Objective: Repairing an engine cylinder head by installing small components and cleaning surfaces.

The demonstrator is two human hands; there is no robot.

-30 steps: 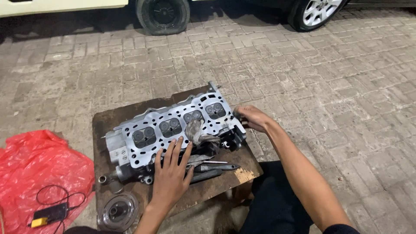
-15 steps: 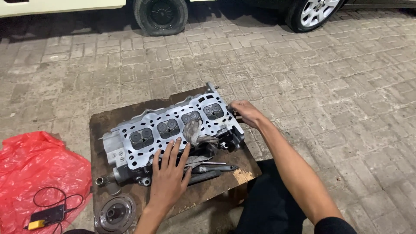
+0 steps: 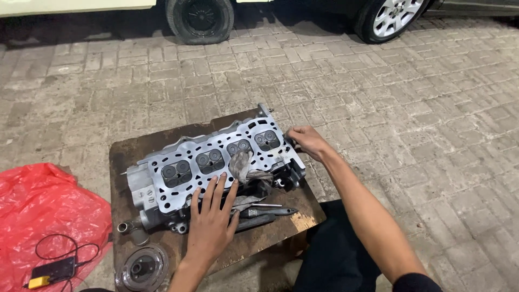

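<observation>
— Where do we have the cylinder head (image 3: 213, 165)?
— Flat on the wooden board (image 3: 162, 143), a rag (image 3: 246, 165) draped over it.
— Our hands?
— Left hand (image 3: 211, 224) spread wide on its near edge; right hand (image 3: 308, 141) curled around its far end.

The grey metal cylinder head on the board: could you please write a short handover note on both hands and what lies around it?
Left hand: flat, fingers spread on the near edge of the grey metal cylinder head.
Right hand: gripping the head's right end.
The head lies face up on a brown wooden board, a crumpled grey rag on top.
Dark hand tools lie on the board's near side; a round metal pulley and red plastic sheet lie to the left.
Done or left: cannot tell.
</observation>
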